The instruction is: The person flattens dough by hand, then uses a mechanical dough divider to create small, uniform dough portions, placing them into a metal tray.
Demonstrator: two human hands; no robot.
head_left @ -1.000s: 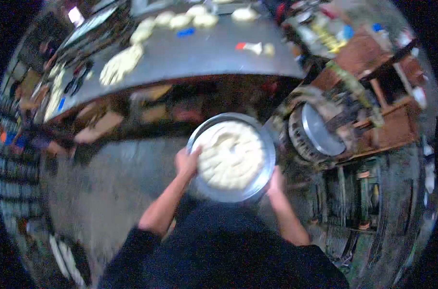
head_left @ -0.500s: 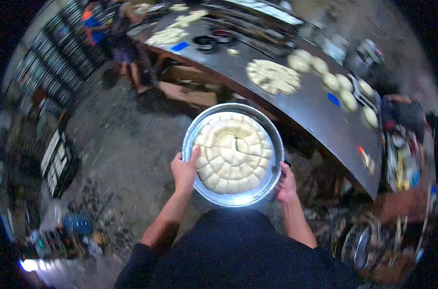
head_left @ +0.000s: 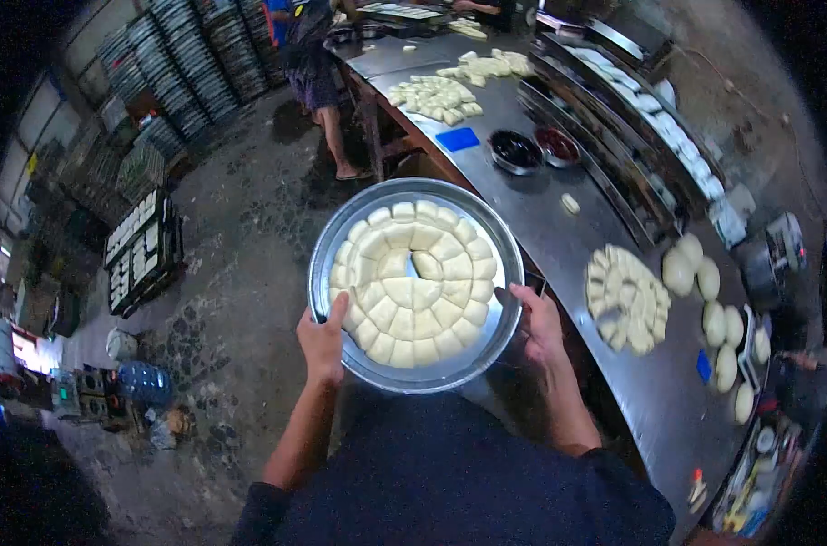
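A round metal pan (head_left: 325, 237) is held level in front of my body, over the floor beside the worktable. Inside it lies pale dough (head_left: 413, 282) cut into many pieces arranged in rings, with a small gap near the centre. My left hand (head_left: 323, 346) grips the pan's left rim, thumb over the edge. On the opposite side, my right hand (head_left: 543, 329) grips the right rim, thumb on top. The fingers beneath the pan are mostly hidden.
The metal worktable (head_left: 559, 232) runs along my right, bearing another cut dough round (head_left: 626, 298), dough balls (head_left: 725, 359), a blue scraper (head_left: 457, 139) and a dark bowl (head_left: 514, 152). A person (head_left: 312, 82) stands ahead. Stacked trays (head_left: 186, 59) line the back left; loaded trays (head_left: 141, 255) stand on the floor.
My view has turned left, so the table and its dough appear further right and lower. The pan stays in both hands and shows slightly further left.
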